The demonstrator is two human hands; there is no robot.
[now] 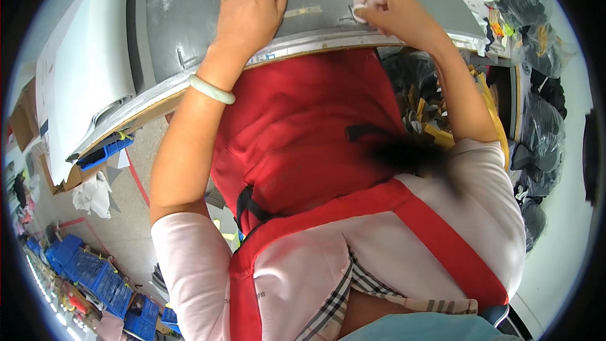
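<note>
My left hand (251,12) lies palm down on a dark grey sheet (189,19) that covers the worktable, its fingers spread toward the far side. A pale bangle (211,89) circles that wrist. Over at the right part of the sheet, my right hand (404,16) is closed round a small white wad (366,10), pressed at the surface; whether it is cloth or something else does not show. White dusty smears and short dark marks are on the sheet. A beige strip (303,11) runs across it between my hands.
A large pale sheet (95,44) curls over the table's left end. Bags in black and clear plastic (536,139) line the right side. Offcuts (429,107) fill a container below the table's right part. Blue crates (95,271) stand on the floor at lower left.
</note>
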